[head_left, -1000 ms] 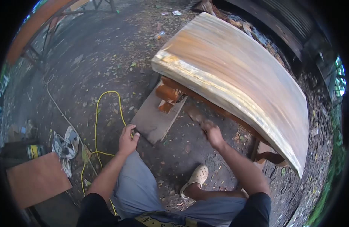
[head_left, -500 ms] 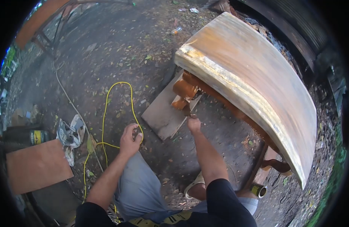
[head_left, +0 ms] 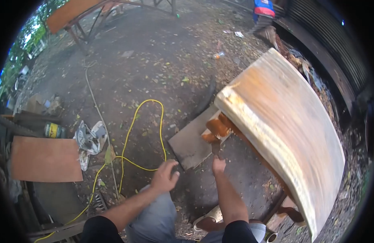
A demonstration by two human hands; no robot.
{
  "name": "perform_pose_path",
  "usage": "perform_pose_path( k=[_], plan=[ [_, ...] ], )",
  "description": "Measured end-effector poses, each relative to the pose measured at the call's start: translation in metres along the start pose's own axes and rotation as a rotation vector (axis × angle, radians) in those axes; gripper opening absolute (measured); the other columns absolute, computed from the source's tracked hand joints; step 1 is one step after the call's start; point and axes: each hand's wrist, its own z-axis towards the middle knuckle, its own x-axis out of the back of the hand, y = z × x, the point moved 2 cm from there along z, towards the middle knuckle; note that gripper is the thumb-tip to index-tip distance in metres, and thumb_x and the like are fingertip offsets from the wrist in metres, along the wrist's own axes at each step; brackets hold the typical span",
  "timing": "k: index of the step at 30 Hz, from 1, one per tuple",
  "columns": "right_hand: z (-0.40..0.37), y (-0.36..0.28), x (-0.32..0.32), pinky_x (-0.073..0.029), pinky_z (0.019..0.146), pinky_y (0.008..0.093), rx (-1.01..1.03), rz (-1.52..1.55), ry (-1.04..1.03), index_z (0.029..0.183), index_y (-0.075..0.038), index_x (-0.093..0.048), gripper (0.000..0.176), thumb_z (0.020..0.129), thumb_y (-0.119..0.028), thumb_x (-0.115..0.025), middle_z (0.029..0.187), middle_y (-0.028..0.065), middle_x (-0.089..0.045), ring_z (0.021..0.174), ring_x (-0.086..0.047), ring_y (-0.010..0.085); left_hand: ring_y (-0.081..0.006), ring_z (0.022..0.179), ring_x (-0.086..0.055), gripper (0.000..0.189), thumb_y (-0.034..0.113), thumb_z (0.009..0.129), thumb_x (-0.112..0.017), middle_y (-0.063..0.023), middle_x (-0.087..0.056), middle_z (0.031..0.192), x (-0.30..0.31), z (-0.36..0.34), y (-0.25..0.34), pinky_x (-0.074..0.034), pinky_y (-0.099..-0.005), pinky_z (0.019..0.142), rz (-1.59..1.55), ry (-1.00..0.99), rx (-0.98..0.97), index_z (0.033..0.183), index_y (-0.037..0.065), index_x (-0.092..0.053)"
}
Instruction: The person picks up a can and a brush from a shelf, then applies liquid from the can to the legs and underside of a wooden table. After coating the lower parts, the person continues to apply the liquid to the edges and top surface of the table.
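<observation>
My right hand (head_left: 219, 165) is closed around the handle of a paintbrush (head_left: 216, 150). The brush's dark, flat head points away from me, right at the lower end of a glossy orange-brown carved leg (head_left: 216, 128). That leg belongs to a large piece of curved furniture with a pale, streaked wooden panel (head_left: 284, 121) lying on top. Under the leg is a flat grey board (head_left: 191, 141) on the ground. My left hand (head_left: 164, 178) hovers empty above my knee, fingers loosely bent and apart, close to the yellow cord (head_left: 162, 137).
An open can (head_left: 271, 236) is by my right leg. On the left are a reddish-brown board (head_left: 47, 160), a yellow-labelled tin (head_left: 53, 131) and a crumpled plastic bag (head_left: 89, 137). A long wooden table (head_left: 73, 14) stands at the back, and a corrugated metal wall (head_left: 329, 44) runs along the right.
My view has tilted up, so the scene sits lower. My left hand has moved right, away from the cord loop, toward the grey board. My right hand keeps the brush at the leg.
</observation>
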Motion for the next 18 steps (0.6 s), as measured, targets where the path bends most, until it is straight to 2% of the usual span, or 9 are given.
perform_pose_path(
  k=[3, 7, 10, 13, 16, 18],
  plan=[
    [-0.045, -0.017, 0.011, -0.049, 0.094, 0.0547, -0.124, -0.114, -0.142, 0.124, -0.008, -0.068, 0.049, 0.093, -0.043, -0.054, 0.116, 0.0284, -0.069, 0.115, -0.063, 0.0488, -0.0424, 0.121, -0.058, 0.044, 0.016, 0.088, -0.069, -0.021, -0.06, 0.129, -0.003, -0.004, 0.043, -0.047, -0.0476, 0.105, 0.051, -0.056, 0.02, 0.128, 0.005, -0.056],
    [-0.118, -0.025, 0.048, -0.051, 0.095, 0.0529, -0.142, -0.217, -0.32, 0.119, -0.008, -0.07, 0.048, 0.091, -0.045, -0.057, 0.107, 0.0296, -0.07, 0.11, -0.064, 0.0495, -0.0426, 0.124, -0.056, 0.046, 0.018, 0.087, -0.068, -0.0234, -0.056, 0.134, 0.013, -0.015, 0.078, -0.046, -0.0484, 0.107, 0.138, -0.081, 0.095, 0.13, 0.005, -0.056],
    [-0.187, -0.078, 0.14, -0.052, 0.095, 0.0502, -0.107, -0.173, -0.255, 0.115, -0.006, -0.071, 0.047, 0.089, -0.042, -0.057, 0.102, 0.031, -0.07, 0.108, -0.066, 0.0483, -0.0424, 0.125, -0.055, 0.047, 0.02, 0.087, -0.069, -0.0238, -0.054, 0.138, 0.04, -0.047, 0.099, -0.045, -0.0485, 0.108, 0.294, -0.154, 0.088, 0.13, 0.006, -0.057],
    [-0.253, -0.15, 0.268, -0.049, 0.098, 0.0521, -0.22, -0.125, -0.234, 0.121, -0.004, -0.068, 0.051, 0.087, -0.04, -0.058, 0.112, 0.0313, -0.069, 0.112, -0.066, 0.0474, -0.0424, 0.126, -0.056, 0.049, 0.024, 0.086, -0.069, -0.0242, -0.049, 0.144, 0.094, -0.066, 0.166, -0.047, -0.0494, 0.107, 0.346, -0.35, 0.134, 0.131, 0.008, -0.06],
    [-0.309, -0.152, 0.37, -0.05, 0.097, 0.052, -0.19, -0.059, -0.128, 0.122, -0.005, -0.068, 0.051, 0.086, -0.04, -0.06, 0.108, 0.0304, -0.071, 0.109, -0.067, 0.047, -0.0423, 0.123, -0.059, 0.047, 0.03, 0.086, -0.069, -0.0238, -0.055, 0.139, 0.167, -0.063, 0.26, -0.049, -0.0485, 0.104, 0.284, -0.714, 0.385, 0.128, 0.009, -0.064],
    [-0.354, -0.146, 0.429, -0.051, 0.094, 0.0514, -0.195, 0.01, 0.011, 0.121, -0.005, -0.068, 0.048, 0.086, -0.037, -0.063, 0.106, 0.0294, -0.071, 0.107, -0.068, 0.0456, -0.0409, 0.12, -0.061, 0.045, 0.034, 0.086, -0.068, -0.0223, -0.061, 0.133, 0.204, -0.065, 0.287, -0.05, -0.0472, 0.102, 0.327, -0.797, 0.285, 0.125, 0.01, -0.066]
  ],
)
